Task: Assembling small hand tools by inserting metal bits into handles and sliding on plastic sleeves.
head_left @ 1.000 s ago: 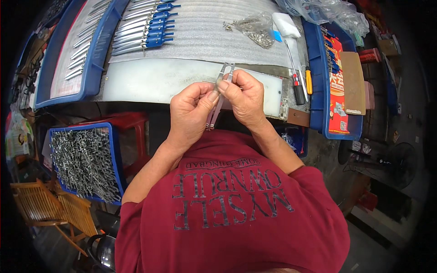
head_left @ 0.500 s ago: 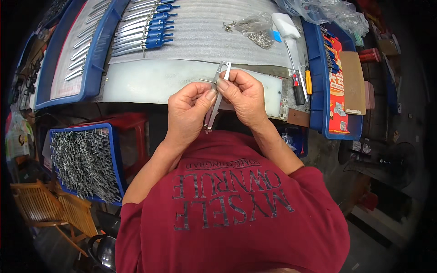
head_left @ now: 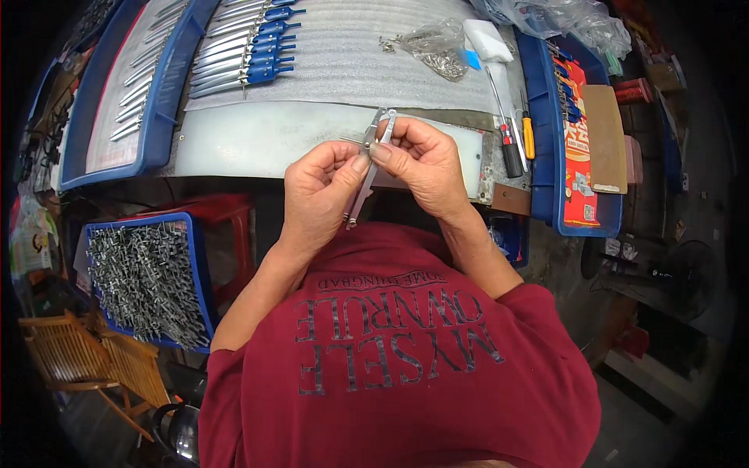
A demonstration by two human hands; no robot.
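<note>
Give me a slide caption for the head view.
Left hand and right hand pinch a slim metal part by a white board; blue-and-silver pieces lie beyond.

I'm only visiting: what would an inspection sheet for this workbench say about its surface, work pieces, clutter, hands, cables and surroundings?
Surface: white board along the near edge, pale foam sheet behind it.
Work pieces: slender metal part held up in front of the person; blue-and-silver pieces lined up on the foam.
Clutter: clear bag of small metal bits; yellow-handled screwdriver at right.
Hands: left hand and right hand both pinch the metal part.
Cables: none clearly made out.
Surroundings: blue crate of metal parts and wooden chair, lower left.
</note>
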